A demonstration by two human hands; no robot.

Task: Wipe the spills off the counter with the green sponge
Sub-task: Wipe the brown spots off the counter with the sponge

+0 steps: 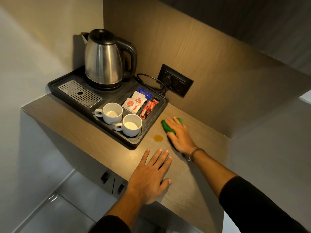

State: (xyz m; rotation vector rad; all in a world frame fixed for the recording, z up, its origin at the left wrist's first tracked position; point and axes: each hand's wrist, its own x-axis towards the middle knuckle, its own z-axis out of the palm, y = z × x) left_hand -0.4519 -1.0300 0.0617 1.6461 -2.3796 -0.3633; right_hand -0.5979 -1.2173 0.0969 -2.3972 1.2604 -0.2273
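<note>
Right hand [178, 137] pressed flat on the green sponge [166, 126], fingers spread over it, on the counter [193, 174] just right of the black tray [151, 132]. Amber spill [158, 138] lies just left of this hand's thumb, between sponge and tray corner, so the coming stroke would probably run leftward and slightly toward the person. Left hand [149, 177] rests open and empty, palm down, nearer the counter edge.

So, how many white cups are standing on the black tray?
2. One cup stands at the tray's front, just below the metal drip grate; the other cup stands beside it, nearer the brown spill. None looks hidden.
</note>
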